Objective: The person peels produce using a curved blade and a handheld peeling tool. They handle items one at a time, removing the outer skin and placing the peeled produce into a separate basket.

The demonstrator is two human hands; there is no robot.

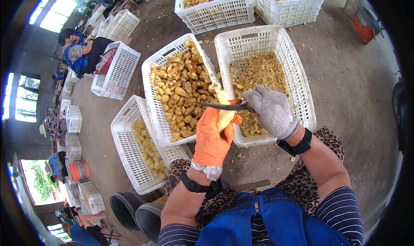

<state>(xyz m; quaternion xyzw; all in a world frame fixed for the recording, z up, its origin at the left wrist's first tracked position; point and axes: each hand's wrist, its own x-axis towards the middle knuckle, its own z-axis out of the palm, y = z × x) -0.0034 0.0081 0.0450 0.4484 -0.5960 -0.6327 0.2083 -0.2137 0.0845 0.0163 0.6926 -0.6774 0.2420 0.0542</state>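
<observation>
My left hand [215, 139], in an orange rubber glove, is closed around a pale yellow peeled vegetable [225, 118], which stands nearly upright. My right hand [271, 111], in a grey knit glove, grips a knife by its handle. The dark, slightly curved knife blade [223, 107] lies across the vegetable, its tip pointing left. A thin cut piece [215, 86] shows at the vegetable's upper end. Beneath the left hand is a white plastic crate [152, 116] of brownish-yellow vegetables [181, 92]. Below the right hand, another white crate [302, 84] holds peelings [263, 71].
A third white crate [124, 144] at lower left contains pale peeled pieces [148, 149], partly under the middle crate. Dark buckets [124, 210] lie near my left knee. More crates [216, 16] stand ahead. A seated person [81, 51] is at upper left. Scraps litter the floor.
</observation>
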